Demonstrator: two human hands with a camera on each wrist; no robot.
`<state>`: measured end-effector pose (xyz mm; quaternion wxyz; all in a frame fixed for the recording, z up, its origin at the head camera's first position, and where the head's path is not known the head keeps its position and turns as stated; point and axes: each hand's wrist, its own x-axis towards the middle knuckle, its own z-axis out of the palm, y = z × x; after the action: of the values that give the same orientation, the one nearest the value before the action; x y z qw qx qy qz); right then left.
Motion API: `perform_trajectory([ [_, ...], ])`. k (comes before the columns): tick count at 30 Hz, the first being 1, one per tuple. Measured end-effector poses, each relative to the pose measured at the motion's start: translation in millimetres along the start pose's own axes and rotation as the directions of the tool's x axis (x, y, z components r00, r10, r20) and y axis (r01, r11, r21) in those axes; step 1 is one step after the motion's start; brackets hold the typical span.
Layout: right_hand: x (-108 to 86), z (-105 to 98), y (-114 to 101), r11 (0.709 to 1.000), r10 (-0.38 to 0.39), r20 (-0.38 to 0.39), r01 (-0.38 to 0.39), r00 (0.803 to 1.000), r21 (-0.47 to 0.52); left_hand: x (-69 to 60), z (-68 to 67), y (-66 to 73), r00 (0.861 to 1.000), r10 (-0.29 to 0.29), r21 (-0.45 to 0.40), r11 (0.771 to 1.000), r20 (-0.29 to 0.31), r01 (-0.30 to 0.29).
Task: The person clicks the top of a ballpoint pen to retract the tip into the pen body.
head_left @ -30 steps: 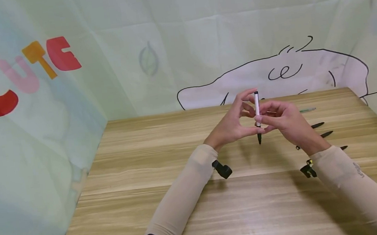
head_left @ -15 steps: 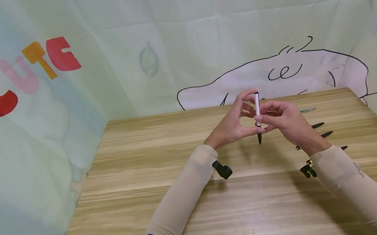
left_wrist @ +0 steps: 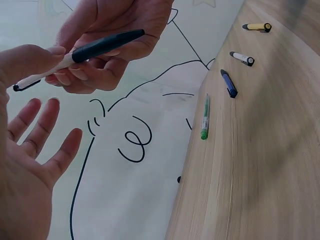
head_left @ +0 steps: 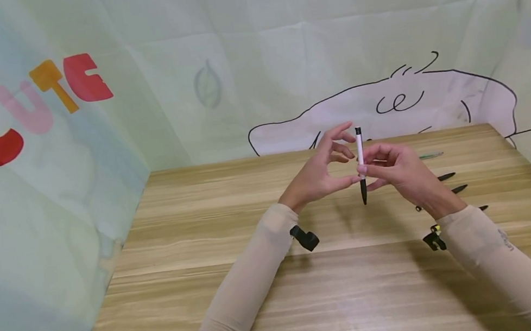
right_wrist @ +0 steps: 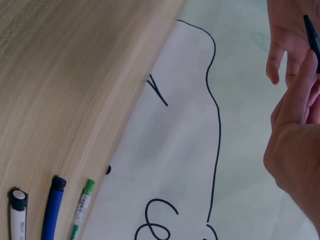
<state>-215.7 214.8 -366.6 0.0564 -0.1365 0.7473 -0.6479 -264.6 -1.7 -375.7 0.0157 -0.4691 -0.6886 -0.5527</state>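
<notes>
A white pen with black ends [head_left: 359, 146] stands upright above the table, its black tip down. My right hand [head_left: 406, 174] pinches it between thumb and fingers near the middle. On its other side my left hand [head_left: 318, 173] has its fingers spread, the thumb by the pen's lower part. In the left wrist view the left fingers [left_wrist: 42, 132] are apart from the pen [left_wrist: 107, 45]; whether the thumb touches it I cannot tell. The right wrist view shows the right hand [right_wrist: 300, 135] and the pen's dark tip [right_wrist: 311, 32].
On the table [head_left: 205, 238], at the right, lie a green pen [left_wrist: 205, 120], a blue pen [left_wrist: 229, 84], a white pen [left_wrist: 242, 58] and a yellow pen [left_wrist: 257, 27]. A printed cloth [head_left: 187, 87] hangs behind and at the left.
My left fingers have opened away from the pen's top, and the left hand has shifted slightly left. The right hand still holds the pen in nearly the same place.
</notes>
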Motion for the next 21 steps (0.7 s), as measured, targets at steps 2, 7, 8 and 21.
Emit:
perform_trajectory([
  [2, 0.1, 0.0, 0.2, 1.0, 0.006, 0.001, -0.006, 1.0, 0.008, -1.8, -1.4, 1.0, 1.0, -0.02, -0.014, 1.0, -0.003, 0.02],
  [7, 0.5, -0.9, 0.1, 1.0, 0.011, 0.005, -0.011, 1.0, 0.02, -7.3, -5.2, 5.5, 0.998, -0.062, -0.034, 0.998, -0.014, 0.062],
  [8, 0.6, -1.0, -0.1, 1.0, 0.012, 0.005, -0.012, 1.0, 0.02, -8.4, -6.0, 6.3, 0.997, -0.071, -0.035, 0.997, -0.016, 0.07],
  [21, -2.4, -1.3, -1.5, 1.0, 0.013, 0.002, -0.013, 1.0, -0.013, -18.2, -13.8, 0.5, 0.996, -0.085, -0.025, 0.996, -0.034, 0.084],
])
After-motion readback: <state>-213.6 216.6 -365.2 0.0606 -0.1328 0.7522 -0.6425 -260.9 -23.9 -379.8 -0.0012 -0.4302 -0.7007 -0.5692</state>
